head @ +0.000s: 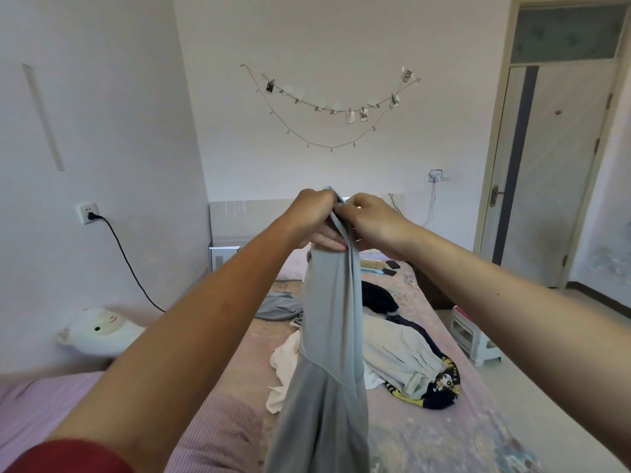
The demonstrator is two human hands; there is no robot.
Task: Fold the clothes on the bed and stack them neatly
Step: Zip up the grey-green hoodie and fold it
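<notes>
A long grey garment (327, 336) hangs in the air above the bed (444, 435), held up by its top edge. My left hand (312, 213) and my right hand (370, 218) grip that edge side by side, fingers curled round the cloth, nearly touching each other. Beneath it a heap of unfolded clothes lies on the bed: a white piece (285, 367), a pale grey piece (403, 356), a dark printed garment with yellow trim (440, 387), a black garment (377, 297) and another grey one (278, 305).
A pink blanket (211, 438) covers the near left of the bed. A white plush toy (99, 332) lies by the left wall. A comb (370, 266) and two phones (392, 264) lie near the headboard. A white stool (473, 339) stands right of the bed.
</notes>
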